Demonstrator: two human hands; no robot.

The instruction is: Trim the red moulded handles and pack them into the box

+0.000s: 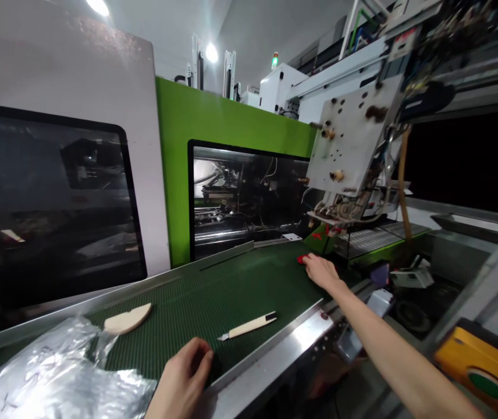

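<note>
My right hand (pixel 322 272) reaches to the far part of the green ribbed conveyor belt (pixel 231 282), its fingers closed on a small red piece (pixel 301 258) whose kind I cannot make out. Loosely curled, my left hand (pixel 188 369) rests at the belt's near edge with nothing visible in it. Just beyond its fingers lies a craft knife (pixel 249 327) with a cream handle, a black end and its blade toward the left. A cream half-moon-shaped piece (pixel 127 319) lies farther left on the belt, beside a crumpled clear plastic bag (pixel 57 372).
A metal rail (pixel 275 355) edges the belt's near side. Behind stands a green and grey machine (pixel 174 174) with dark windows. A plate with fittings (pixel 340 139) hangs above and beyond my right hand. At lower right is a yellow box with a green button (pixel 487 381).
</note>
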